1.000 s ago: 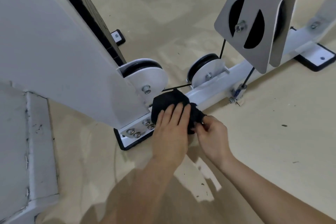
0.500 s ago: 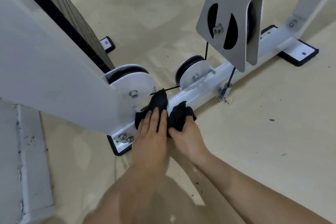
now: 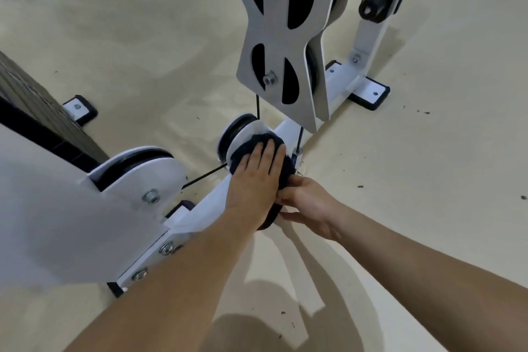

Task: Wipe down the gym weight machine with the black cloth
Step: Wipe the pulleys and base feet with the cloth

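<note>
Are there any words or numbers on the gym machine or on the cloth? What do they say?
No text can be read anywhere.
White frame: plain paint and bolts, no letters or numbers.
Grey pulley plate: bare metal, no label.
Black cloth: no tag or print shows.
Weight stack: dark and blurred, so I can't tell if it has any marks.

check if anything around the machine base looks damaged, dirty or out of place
Mostly dirt: dark specks of debris are scattered on the beige floor right of the white base bar. The pulleys, cable and bolts look intact; nothing seems bent or askew.
</note>
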`<action>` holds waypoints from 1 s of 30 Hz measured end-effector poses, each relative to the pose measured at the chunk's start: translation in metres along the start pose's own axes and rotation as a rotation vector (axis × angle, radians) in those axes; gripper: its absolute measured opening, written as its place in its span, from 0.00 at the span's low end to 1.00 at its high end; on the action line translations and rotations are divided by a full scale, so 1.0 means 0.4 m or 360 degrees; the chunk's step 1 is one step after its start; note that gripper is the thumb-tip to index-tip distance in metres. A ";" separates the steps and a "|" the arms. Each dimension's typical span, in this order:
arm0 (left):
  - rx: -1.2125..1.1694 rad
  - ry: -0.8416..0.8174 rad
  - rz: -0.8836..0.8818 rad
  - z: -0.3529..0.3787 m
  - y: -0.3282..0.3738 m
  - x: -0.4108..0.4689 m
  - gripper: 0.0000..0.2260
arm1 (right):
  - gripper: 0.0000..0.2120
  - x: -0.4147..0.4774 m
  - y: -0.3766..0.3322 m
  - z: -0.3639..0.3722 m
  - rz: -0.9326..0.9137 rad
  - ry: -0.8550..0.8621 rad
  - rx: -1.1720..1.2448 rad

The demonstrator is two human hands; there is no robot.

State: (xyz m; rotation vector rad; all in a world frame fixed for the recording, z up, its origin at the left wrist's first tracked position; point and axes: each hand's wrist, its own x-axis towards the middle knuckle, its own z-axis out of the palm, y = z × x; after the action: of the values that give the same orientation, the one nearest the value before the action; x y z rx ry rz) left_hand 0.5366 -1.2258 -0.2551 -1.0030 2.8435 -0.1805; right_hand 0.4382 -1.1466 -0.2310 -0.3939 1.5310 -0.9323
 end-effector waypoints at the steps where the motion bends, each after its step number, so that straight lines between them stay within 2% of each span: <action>1: -0.0002 -0.0020 0.0056 -0.002 -0.014 -0.016 0.32 | 0.16 -0.008 -0.010 0.003 -0.0008 -0.0012 -0.0072; 4: 0.0009 -0.0125 0.0219 0.005 -0.075 -0.103 0.30 | 0.18 -0.050 -0.045 0.012 -0.0004 -0.0070 -0.0397; 7: 0.0039 -0.0247 0.0325 0.008 -0.129 -0.168 0.34 | 0.23 -0.112 -0.074 0.016 0.0043 -0.0054 -0.0629; 8: 0.0048 -0.0314 0.0282 -0.007 -0.142 -0.175 0.34 | 0.26 -0.127 -0.086 0.015 0.0032 -0.0036 -0.0661; 10: -0.0008 -0.0377 0.0017 -0.023 -0.156 -0.188 0.37 | 0.28 -0.142 -0.113 0.010 -0.0020 -0.0001 -0.0693; 13: 0.0048 -0.0303 -0.0170 -0.002 -0.122 -0.191 0.45 | 0.19 -0.141 -0.146 -0.020 -0.0090 0.0152 -0.0698; 16: 0.0175 -0.0045 -0.0322 0.013 -0.051 -0.136 0.34 | 0.18 -0.147 -0.176 -0.079 -0.0205 0.0350 -0.0838; 19: 0.0263 -0.0161 -0.0338 -0.009 -0.009 -0.112 0.32 | 0.18 -0.174 -0.217 -0.124 -0.0394 0.0542 -0.0941; 21: 0.0259 -0.0040 -0.0327 -0.003 -0.020 -0.120 0.32 | 0.27 -0.200 -0.250 -0.129 -0.0555 0.0503 -0.0833; 24: -0.0013 -0.0031 -0.0348 -0.006 -0.052 -0.120 0.35 | 0.41 -0.215 -0.296 -0.117 -0.0883 0.0336 -0.0825; 26: -0.0326 -0.0062 -0.0415 -0.029 -0.068 -0.116 0.30 | 0.42 -0.229 -0.333 -0.095 -0.1097 0.0334 -0.0749; 28: -0.0915 0.0127 -0.0692 -0.092 -0.069 -0.104 0.21 | 0.36 -0.249 -0.370 -0.075 -0.1338 0.0426 -0.0626; 29: -0.1217 0.0335 -0.0872 -0.132 -0.066 -0.092 0.19 | 0.29 -0.264 -0.388 -0.069 -0.1446 0.0511 -0.0663; 30: -0.1508 0.0531 -0.1048 -0.176 -0.063 -0.078 0.17 | 0.22 -0.286 -0.407 -0.067 -0.1515 0.0630 -0.0860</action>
State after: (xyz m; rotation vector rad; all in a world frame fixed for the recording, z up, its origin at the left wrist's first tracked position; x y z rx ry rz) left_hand 0.5656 -1.2205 -0.1796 -2.2188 2.7003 1.1385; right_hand 0.3932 -1.1563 -0.0356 -1.4859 1.9823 -1.3522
